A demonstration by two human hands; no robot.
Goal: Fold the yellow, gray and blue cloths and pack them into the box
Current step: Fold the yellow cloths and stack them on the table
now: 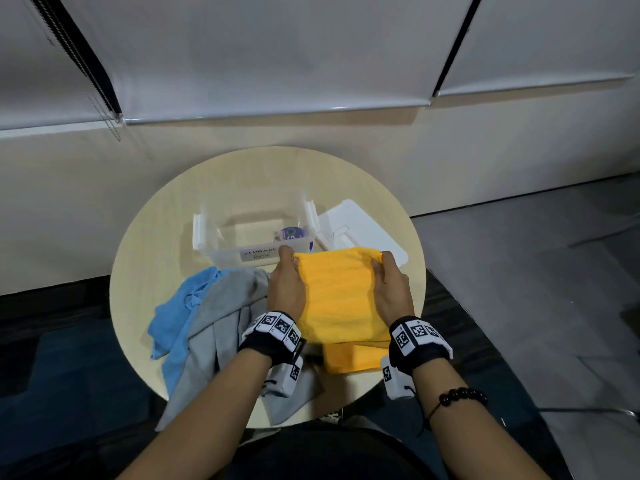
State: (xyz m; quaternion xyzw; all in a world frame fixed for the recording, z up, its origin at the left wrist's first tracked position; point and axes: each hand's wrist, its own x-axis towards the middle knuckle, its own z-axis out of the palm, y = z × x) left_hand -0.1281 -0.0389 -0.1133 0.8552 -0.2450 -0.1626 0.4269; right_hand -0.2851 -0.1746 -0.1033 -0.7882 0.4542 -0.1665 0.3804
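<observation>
At the bottom of the frame I see my two forearms with marker wristbands. Above them, in the center, my left hand [286,285] and right hand [390,287] pinch the far corners of the yellow cloth [337,299], partly folded on the round tabletop [156,244]. To its left lie the gray cloth [221,327] and blue cloth [180,317], crumpled. Just beyond stands the clear box [254,230], its white lid [363,226] beside it on the right.

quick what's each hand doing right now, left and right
Left hand: closed on the far left corner of the yellow cloth.
Right hand: closed on its far right corner.
</observation>
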